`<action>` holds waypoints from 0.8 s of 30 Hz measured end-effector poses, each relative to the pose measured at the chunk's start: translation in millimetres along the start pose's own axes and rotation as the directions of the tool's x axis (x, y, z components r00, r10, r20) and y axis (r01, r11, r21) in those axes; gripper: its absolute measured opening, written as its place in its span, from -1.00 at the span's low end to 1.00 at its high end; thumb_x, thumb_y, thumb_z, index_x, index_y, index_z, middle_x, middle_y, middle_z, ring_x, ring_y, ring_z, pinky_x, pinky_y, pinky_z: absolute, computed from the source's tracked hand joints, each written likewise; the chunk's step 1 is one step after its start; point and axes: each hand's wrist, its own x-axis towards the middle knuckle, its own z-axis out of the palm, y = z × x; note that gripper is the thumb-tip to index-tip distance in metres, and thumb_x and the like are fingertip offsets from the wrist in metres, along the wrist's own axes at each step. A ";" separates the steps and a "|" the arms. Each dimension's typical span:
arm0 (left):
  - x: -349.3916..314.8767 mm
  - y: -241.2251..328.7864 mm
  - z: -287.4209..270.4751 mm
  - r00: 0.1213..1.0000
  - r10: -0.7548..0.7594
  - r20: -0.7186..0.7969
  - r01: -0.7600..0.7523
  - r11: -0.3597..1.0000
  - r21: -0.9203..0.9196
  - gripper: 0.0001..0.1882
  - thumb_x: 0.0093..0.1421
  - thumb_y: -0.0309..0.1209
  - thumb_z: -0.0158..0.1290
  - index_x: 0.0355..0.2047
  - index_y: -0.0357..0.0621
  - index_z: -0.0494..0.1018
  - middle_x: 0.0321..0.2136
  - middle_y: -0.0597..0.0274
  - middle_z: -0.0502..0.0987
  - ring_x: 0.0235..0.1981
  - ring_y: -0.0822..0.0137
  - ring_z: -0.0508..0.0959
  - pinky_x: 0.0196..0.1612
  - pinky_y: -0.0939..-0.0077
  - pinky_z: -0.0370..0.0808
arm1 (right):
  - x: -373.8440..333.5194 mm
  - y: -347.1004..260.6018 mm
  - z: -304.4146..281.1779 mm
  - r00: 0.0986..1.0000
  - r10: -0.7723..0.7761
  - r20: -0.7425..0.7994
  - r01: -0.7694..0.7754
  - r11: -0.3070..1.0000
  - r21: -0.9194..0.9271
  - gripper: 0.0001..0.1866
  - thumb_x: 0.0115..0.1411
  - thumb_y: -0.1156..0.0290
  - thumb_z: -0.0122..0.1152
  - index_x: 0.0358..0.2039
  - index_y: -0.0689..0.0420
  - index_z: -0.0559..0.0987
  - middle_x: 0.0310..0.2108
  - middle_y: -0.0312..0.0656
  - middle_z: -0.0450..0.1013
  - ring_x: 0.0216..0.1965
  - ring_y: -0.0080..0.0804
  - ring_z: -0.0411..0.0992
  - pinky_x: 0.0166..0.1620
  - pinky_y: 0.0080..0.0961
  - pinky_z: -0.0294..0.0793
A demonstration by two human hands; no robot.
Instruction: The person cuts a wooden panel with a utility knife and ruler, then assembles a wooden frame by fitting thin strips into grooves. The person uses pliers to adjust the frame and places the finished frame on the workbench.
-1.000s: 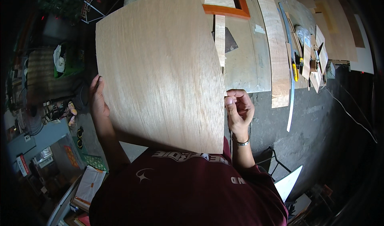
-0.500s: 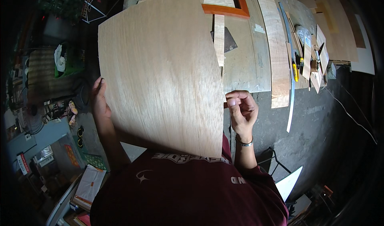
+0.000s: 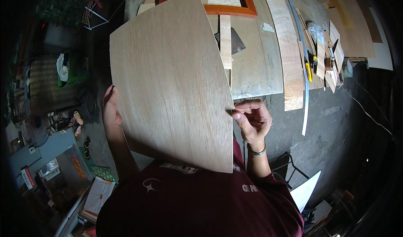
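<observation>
A large thin plywood sheet is raised in front of my chest, its pale grained face filling the middle of the view. My left hand grips its left edge, with fingers partly behind the panel. At the opposite edge, my right hand is closed in a pinch, thumb and forefinger meeting right at the wood. A small dark spot shows at those fingertips; whether it is a held piece or a shadow, I cannot make out. The sheet's lower edge sits close against my maroon shirt.
Beyond the sheet, a worktable bears an orange-brown wooden frame, a long plywood strip and a metal ruler. A yellow utility knife lies among wood offcuts. A white panel leans at lower right.
The sheet has tilted and shifted slightly, its upper left corner moving right. My right hand's fingertips have come up to the sheet's right edge. My left hand still grips the left edge.
</observation>
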 end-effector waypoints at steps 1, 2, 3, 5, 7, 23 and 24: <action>-1.6 1.2 2.4 1.000 -0.012 -0.007 0.012 1.000 -0.004 -0.58 0.34 -0.35 0.17 0.14 -0.31 0.48 0.07 0.09 0.58 0.09 0.30 0.54 0.21 0.39 0.41 | -0.7 0.6 0.9 1.000 0.003 -0.025 -0.003 1.000 -0.011 -0.79 0.21 0.66 0.36 -0.17 0.33 0.53 -0.24 -0.10 0.62 -0.19 -0.52 0.61 -0.07 -0.54 0.61; -2.5 3.0 5.4 1.000 -0.023 -0.014 0.023 1.000 -0.009 -0.58 0.34 -0.35 0.17 0.14 -0.30 0.48 0.07 0.08 0.57 0.09 0.29 0.54 0.21 0.39 0.41 | -1.0 1.7 2.3 0.999 0.005 -0.050 -0.006 1.000 -0.022 -0.79 0.22 0.66 0.36 -0.17 0.33 0.53 -0.25 -0.11 0.62 -0.20 -0.53 0.60 -0.08 -0.55 0.61; -3.1 3.0 6.1 1.000 -0.014 0.004 0.014 1.000 -0.014 -0.58 0.34 -0.35 0.17 0.14 -0.30 0.48 0.08 0.08 0.57 0.09 0.29 0.54 0.21 0.38 0.41 | -1.0 2.3 4.0 0.997 0.006 -0.075 -0.008 0.999 -0.033 -0.79 0.22 0.65 0.36 -0.17 0.32 0.54 -0.26 -0.13 0.62 -0.21 -0.54 0.60 -0.09 -0.56 0.61; -5.4 2.2 4.9 0.999 0.004 0.039 -0.004 1.000 -0.023 -0.57 0.34 -0.35 0.17 0.15 -0.29 0.47 0.08 0.08 0.57 0.09 0.28 0.54 0.21 0.37 0.41 | -0.1 1.8 9.0 0.990 0.036 -0.134 -0.043 0.998 -0.050 -0.82 0.24 0.63 0.35 -0.17 0.31 0.55 -0.28 -0.17 0.62 -0.27 -0.59 0.58 -0.16 -0.62 0.58; -3.4 -1.3 2.0 1.000 -0.007 0.010 0.008 0.999 -0.043 -0.58 0.35 -0.35 0.16 0.14 -0.30 0.47 0.07 0.08 0.57 0.08 0.28 0.54 0.20 0.36 0.42 | 1.5 -1.8 16.9 0.973 0.104 -0.205 -0.116 0.992 -0.047 -0.85 0.26 0.59 0.35 -0.19 0.28 0.56 -0.32 -0.23 0.60 -0.33 -0.64 0.53 -0.22 -0.67 0.53; 0.4 -11.0 -7.0 0.993 0.114 -0.043 -0.115 0.993 -0.024 -0.68 0.28 -0.38 0.24 0.02 -0.21 0.57 -0.05 0.20 0.63 -0.02 0.36 0.57 0.15 0.41 0.44 | -3.9 22.5 11.2 0.937 0.275 -0.217 -0.276 0.961 0.026 -0.84 0.49 0.35 0.05 -0.17 0.20 0.42 -0.32 -0.27 0.51 -0.38 -0.67 0.39 -0.30 -0.70 0.38; -1.1 -9.9 -5.1 0.993 0.106 -0.043 -0.107 0.994 -0.020 -0.68 0.29 -0.38 0.24 0.02 -0.21 0.57 -0.05 0.20 0.63 -0.02 0.36 0.57 0.15 0.41 0.44 | -2.6 23.7 12.8 0.923 0.290 -0.251 -0.269 0.956 0.113 -0.82 0.50 0.32 0.02 -0.17 0.18 0.40 -0.31 -0.24 0.52 -0.37 -0.64 0.43 -0.30 -0.68 0.43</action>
